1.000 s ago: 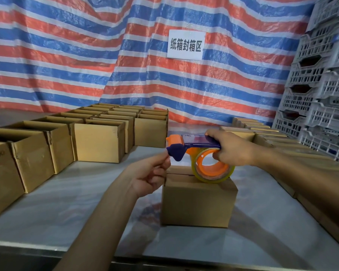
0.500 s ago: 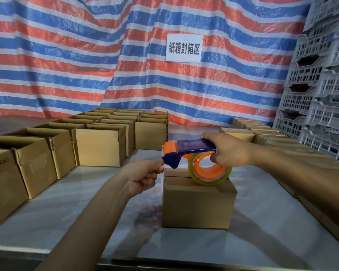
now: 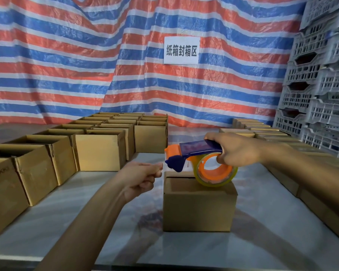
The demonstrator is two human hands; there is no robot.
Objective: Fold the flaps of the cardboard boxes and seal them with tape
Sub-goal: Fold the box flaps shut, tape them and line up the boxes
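Both busy: my right grip [image 3: 237, 151] clamps dispenser [image 3: 200, 148], left grip [image 3: 143, 177] pinched, whether on tape [image 3: 213, 182] I cannot tell; slack may wrinkle across box [image 3: 199, 210].

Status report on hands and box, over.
Right hand grips tape dispenser over box. Left hand pinched at its nose, tape end unseen. Flaps folded. Open boxes stand apart, left.

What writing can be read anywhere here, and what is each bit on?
"纸箱封箱区": black characters on the white paper sign fixed to the striped tarp.
Faint print on the side of the nearest open box at the left: too blurred to read.
Blue top of the tape dispenser: any marking is too blurred to read.
Closed box in the middle: no text shows.
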